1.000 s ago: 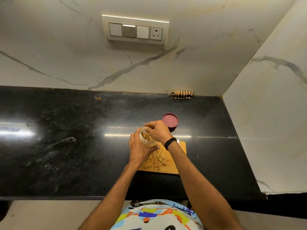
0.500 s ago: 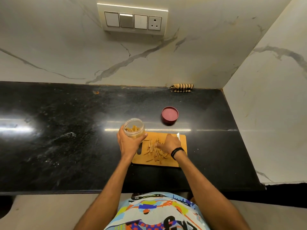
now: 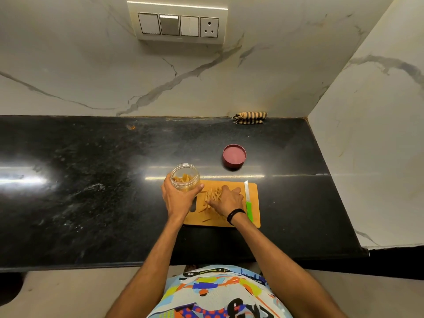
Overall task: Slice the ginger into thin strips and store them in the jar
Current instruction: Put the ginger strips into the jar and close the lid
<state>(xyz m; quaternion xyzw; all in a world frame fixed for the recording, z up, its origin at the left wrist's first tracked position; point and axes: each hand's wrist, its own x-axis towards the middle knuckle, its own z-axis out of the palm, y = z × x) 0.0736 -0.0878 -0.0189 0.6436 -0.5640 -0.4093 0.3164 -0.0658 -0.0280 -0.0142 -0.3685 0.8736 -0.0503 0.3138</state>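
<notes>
A clear plastic jar [image 3: 184, 176] with some ginger strips inside stands upright at the left end of the wooden cutting board [image 3: 254, 216]. My left hand [image 3: 177, 198] wraps around the jar from the near side. A loose pile of ginger strips [image 3: 211, 196] lies in the middle of the board. My right hand [image 3: 227, 199] rests palm down on the pile's right side, fingers curled over the strips; whether any are pinched is hidden. A green-handled knife [image 3: 248, 201] lies along the board's right side.
The jar's maroon lid [image 3: 234, 156] lies upside down on the black counter [image 3: 91, 180] behind the board. A folded striped cloth [image 3: 250, 117] sits against the marble back wall. A side wall closes the counter on the right. A switch panel [image 3: 177, 24] hangs above.
One second ago my right hand was over the raised jar's mouth. The jar has since moved left and down to the counter, and my right hand has dropped onto the strips on the board.
</notes>
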